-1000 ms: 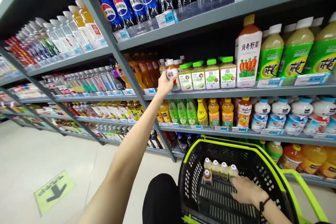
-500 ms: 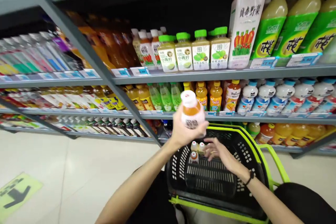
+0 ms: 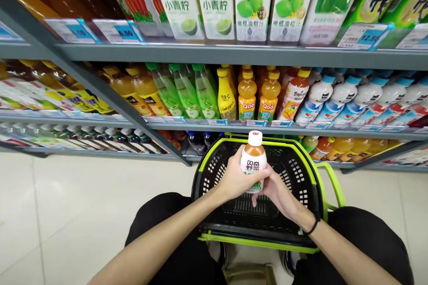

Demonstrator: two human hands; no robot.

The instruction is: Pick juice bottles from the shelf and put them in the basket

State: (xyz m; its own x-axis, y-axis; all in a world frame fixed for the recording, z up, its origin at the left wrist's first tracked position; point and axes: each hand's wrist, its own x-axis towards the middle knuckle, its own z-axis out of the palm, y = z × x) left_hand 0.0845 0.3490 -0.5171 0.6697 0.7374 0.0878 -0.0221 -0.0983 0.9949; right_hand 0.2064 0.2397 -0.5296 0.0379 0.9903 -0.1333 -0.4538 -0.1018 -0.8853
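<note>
My left hand (image 3: 236,176) is wrapped round a small juice bottle (image 3: 253,160) with a white cap, orange-brown contents and a white label with carrots. The bottle is upright above the black shopping basket (image 3: 207,178) with lime-green rim. My right hand (image 3: 276,191), a dark band on its wrist, meets the bottle's lower right side, its fingers curled round the base and partly hidden. The two hands touch at the bottle. Whatever lies in the basket's middle is covered by the hands and bottle.
Ahead stands a grey shelf (image 3: 207,54) with rows of drinks. Green-label bottles (image 3: 252,4) fill the upper level; Qoo bottles (image 3: 246,98) and white bottles (image 3: 321,98) stand below. The basket's green handle (image 3: 334,182) sticks out right, between my knees. Pale floor tiles (image 3: 73,213) lie left.
My left hand has lowered the juice bottle and turned its label to face me. My right hand has risen from inside the basket to the bottle. The view has tilted down and closer.
</note>
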